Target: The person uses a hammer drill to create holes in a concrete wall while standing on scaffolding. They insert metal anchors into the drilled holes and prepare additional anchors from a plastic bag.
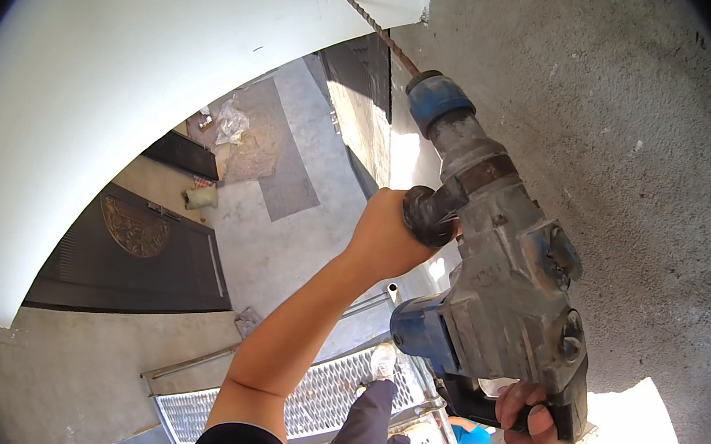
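Note:
A large grey and blue rotary hammer drill [501, 284] points up and away in front of me. My left hand [391, 234] is wrapped round its black side handle [433, 214]. At the lower right, my right hand [527, 423] grips the rear handle [571, 408]; part of that hand is cut off by the lower edge. From the blue chuck a long spiral drill bit [386, 41] runs up to the white surface overhead [200, 37]. The tip meets or nearly meets a small dark spot there; whether it has entered cannot be told.
I stand on a perforated metal scaffold platform [307, 405] with a tubular rail [195, 361]. A rough grey wall [647, 142] rises close on the right. Far below are a dark door [129, 254], a concrete floor [267, 259] and crumpled plastic [232, 122]. Another person in blue [471, 438] is below the platform.

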`<state>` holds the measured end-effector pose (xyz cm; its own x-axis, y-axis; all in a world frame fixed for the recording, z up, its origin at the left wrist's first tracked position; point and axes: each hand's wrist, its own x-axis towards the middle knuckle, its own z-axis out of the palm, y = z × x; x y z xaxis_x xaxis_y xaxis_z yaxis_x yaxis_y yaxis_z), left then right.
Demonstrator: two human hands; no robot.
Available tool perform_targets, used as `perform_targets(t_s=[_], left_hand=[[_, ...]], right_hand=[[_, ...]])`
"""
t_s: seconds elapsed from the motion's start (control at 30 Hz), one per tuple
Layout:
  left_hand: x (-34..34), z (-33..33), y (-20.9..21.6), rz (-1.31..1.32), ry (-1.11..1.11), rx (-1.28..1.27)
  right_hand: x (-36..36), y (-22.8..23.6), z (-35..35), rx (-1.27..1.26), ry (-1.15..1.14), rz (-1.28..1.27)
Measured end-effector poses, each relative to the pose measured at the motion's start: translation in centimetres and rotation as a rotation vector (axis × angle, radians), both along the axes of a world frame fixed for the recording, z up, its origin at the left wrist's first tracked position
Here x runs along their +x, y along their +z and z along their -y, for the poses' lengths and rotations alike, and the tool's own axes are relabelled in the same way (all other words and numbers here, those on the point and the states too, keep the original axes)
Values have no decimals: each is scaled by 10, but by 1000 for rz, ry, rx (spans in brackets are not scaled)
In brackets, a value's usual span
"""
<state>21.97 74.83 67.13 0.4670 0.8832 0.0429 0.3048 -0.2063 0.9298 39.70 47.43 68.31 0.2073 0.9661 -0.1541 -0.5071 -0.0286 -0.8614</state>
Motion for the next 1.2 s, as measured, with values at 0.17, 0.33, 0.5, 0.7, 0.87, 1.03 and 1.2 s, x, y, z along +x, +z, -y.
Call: perform_targets(t_s=[0.17,0.33,0.5,0.7,0.87,1.03,1.2], left_hand=[[-1,-1,1,-68,78,58],[-5,-7,-1,64,57,52],[-10,-17,-4,78,45,12],[-11,-23,-5,107,-14,-25],[-12,-22,-4,85,-4,-24],[-13,-23,-3,130,-22,-30],[-13,-22,-1,114,-18,-48]], right_hand=[[-5,11,-3,-63,4,56],[-13,11,-6,-41,-17,33],[-17,12,-9,-98,-41,90],[-27,26,-22,48,-106,151],[-30,33,-22,48,-116,169],[-28,26,-17,29,-103,186],[-35,39,-21,-58,-55,259]])
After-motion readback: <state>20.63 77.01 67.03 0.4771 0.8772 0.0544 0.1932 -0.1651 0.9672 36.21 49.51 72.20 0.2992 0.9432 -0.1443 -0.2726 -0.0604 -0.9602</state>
